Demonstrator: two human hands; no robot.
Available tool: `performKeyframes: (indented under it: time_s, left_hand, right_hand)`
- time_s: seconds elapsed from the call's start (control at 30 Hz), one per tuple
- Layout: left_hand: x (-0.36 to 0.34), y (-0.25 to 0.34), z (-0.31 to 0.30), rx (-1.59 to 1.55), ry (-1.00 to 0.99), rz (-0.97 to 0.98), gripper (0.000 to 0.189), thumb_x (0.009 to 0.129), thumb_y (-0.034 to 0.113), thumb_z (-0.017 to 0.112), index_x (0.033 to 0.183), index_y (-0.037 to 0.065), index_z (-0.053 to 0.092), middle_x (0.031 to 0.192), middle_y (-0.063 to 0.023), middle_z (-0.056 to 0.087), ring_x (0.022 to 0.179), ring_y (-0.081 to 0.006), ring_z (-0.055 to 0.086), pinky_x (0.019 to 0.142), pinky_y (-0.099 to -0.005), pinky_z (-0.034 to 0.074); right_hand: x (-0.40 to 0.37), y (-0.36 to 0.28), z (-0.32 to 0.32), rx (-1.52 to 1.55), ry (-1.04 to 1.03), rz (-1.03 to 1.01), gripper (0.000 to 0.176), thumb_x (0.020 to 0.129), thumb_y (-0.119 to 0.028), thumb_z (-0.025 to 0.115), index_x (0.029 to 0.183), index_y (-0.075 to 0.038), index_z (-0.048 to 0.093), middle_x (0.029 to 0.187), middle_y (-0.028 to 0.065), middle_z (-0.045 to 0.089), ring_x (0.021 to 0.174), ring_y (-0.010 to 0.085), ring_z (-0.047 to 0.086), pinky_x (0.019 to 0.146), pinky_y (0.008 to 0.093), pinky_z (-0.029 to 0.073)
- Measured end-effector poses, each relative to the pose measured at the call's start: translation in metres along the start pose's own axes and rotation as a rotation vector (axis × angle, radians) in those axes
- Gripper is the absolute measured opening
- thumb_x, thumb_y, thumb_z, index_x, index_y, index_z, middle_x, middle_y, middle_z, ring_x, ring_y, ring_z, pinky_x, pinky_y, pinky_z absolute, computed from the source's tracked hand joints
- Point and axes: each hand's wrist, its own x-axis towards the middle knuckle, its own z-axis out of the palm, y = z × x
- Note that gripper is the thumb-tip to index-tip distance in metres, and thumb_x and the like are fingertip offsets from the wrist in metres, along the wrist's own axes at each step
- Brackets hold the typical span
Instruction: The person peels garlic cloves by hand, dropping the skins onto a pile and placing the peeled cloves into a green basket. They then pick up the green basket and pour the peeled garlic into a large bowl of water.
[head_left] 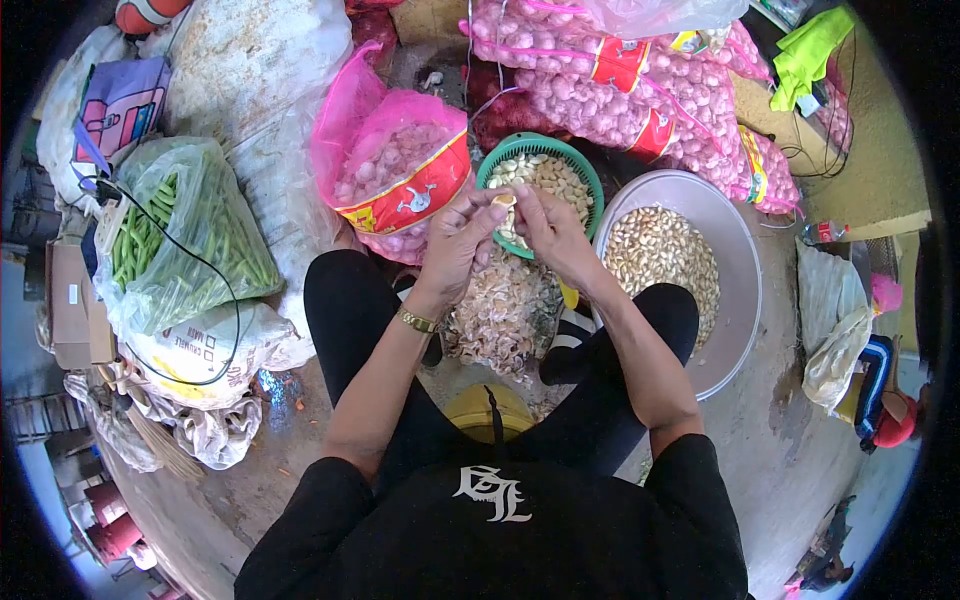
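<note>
Both hands meet just in front of the green basket [597, 190], which holds pale peeled garlic cloves [562, 183]. A small garlic clove [504, 201] is pinched between the fingertips of my left hand [457, 240]. My right hand [552, 232] is closed beside it, its fingertips touching the same clove. Below the hands a heap of papery garlic skins [503, 310] lies between my feet. To the left stands an open pink mesh bag [345, 120] of garlic bulbs. On the right a wide grey basin [745, 290] contains many unpeeled-looking cloves [662, 262].
Full pink garlic sacks [620, 85] are stacked at the back. A plastic bag of green pods [190, 235] rests on a white sack [215, 345] at left. At the far right is another person [890, 415]. A yellow stool [487, 410] shows between my legs.
</note>
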Motion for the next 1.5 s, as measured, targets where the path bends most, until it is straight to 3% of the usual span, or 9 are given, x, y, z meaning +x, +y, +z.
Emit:
performKeyframes:
  time_s: [0.2,0.3,0.43,0.6,0.77,0.8,1.0,1.43,1.5]
  left_hand:
    - [0.005,-0.006,-0.007,0.134,0.085,0.106,0.024,0.091,0.017,0.066,0.11,0.003,0.066,0.066,0.0063,0.057,0.045,0.0012,0.042,0.039,-0.0154,0.03]
    - [0.002,0.002,-0.01,0.253,0.067,0.116,0.024,0.09,0.012,0.065,0.111,-0.001,0.063,0.067,0.0027,0.057,0.048,-0.0018,0.045,0.043,-0.0176,0.036]
    - [0.0,0.002,-0.011,0.441,0.031,0.172,0.027,0.09,0.006,0.064,0.114,-0.004,0.059,0.072,-0.0014,0.059,0.053,-0.0047,0.05,0.047,-0.0195,0.041]
    - [0.0,0.007,-0.009,0.362,-0.002,0.163,0.027,0.09,0.005,0.063,0.116,-0.003,0.058,0.077,-0.0034,0.062,0.053,-0.0044,0.049,0.046,-0.0196,0.04]
    - [0.002,0.005,-0.011,0.232,-0.041,0.117,0.025,0.092,0.006,0.061,0.115,-0.002,0.057,0.081,-0.006,0.065,0.05,-0.0038,0.045,0.044,-0.02,0.038]
    - [0.002,0.003,-0.009,0.164,-0.012,0.108,0.026,0.091,0.011,0.064,0.114,0.0,0.059,0.077,-0.0009,0.062,0.05,-0.0019,0.045,0.043,-0.0179,0.035]
    - [0.004,0.011,-0.01,0.19,0.04,0.078,0.02,0.091,0.017,0.066,0.106,0.004,0.061,0.068,0.0052,0.056,0.048,-0.0003,0.045,0.041,-0.0157,0.03]
    - [0.009,-0.024,-0.007,0.09,0.093,0.033,0.018,0.096,0.014,0.058,0.11,0.004,0.057,0.061,0.0029,0.049,0.044,-0.0025,0.039,0.038,-0.0185,0.029]
    - [0.011,-0.024,-0.006,0.072,0.1,0.046,0.018,0.096,0.015,0.058,0.11,0.004,0.057,0.061,0.0034,0.049,0.044,-0.0023,0.039,0.038,-0.0187,0.029]
  right_hand:
    - [-0.003,-0.015,-0.006,0.228,-0.122,0.329,0.041,0.1,-0.041,0.049,0.093,-0.002,0.06,0.074,-0.0023,0.051,0.069,0.0075,0.046,0.062,0.0237,0.04]
    - [-0.001,-0.013,-0.003,0.09,0.049,0.076,0.039,0.098,-0.04,0.054,0.098,-0.002,0.062,0.077,-0.0021,0.056,0.071,0.0058,0.049,0.064,0.0221,0.041]
    - [0.0,-0.012,-0.006,0.105,-0.034,0.117,0.034,0.096,-0.036,0.059,0.1,-0.003,0.063,0.082,-0.0017,0.061,0.074,0.0051,0.052,0.067,0.0213,0.041]
    - [0.003,-0.007,-0.014,0.418,-0.138,0.406,0.029,0.092,-0.037,0.065,0.093,-0.009,0.063,0.075,-0.0067,0.056,0.062,0.0012,0.048,0.051,0.0192,0.037]
    - [0.002,-0.004,-0.012,0.679,-0.176,0.467,0.027,0.09,-0.038,0.066,0.092,-0.012,0.062,0.07,-0.0084,0.052,0.057,0.0002,0.044,0.046,0.0177,0.032]
    - [0.002,-0.004,-0.011,0.736,-0.189,0.498,0.026,0.09,-0.037,0.066,0.092,-0.012,0.062,0.07,-0.0083,0.052,0.057,0.0004,0.044,0.046,0.0176,0.032]
    - [-0.001,-0.017,-0.003,0.249,0.015,0.207,0.025,0.09,-0.034,0.067,0.098,-0.01,0.064,0.069,-0.0065,0.055,0.056,0.0005,0.043,0.046,0.0189,0.031]
    - [-0.008,0.011,0.001,0.439,0.16,0.315,0.026,0.087,-0.029,0.072,0.103,-0.011,0.062,0.069,-0.0081,0.052,0.05,-0.0004,0.037,0.043,0.0173,0.026]
    - [-0.008,0.005,0.001,0.237,0.176,0.247,0.023,0.089,-0.027,0.07,0.098,-0.006,0.065,0.073,-0.0024,0.058,0.059,0.0021,0.048,0.05,0.0205,0.04]
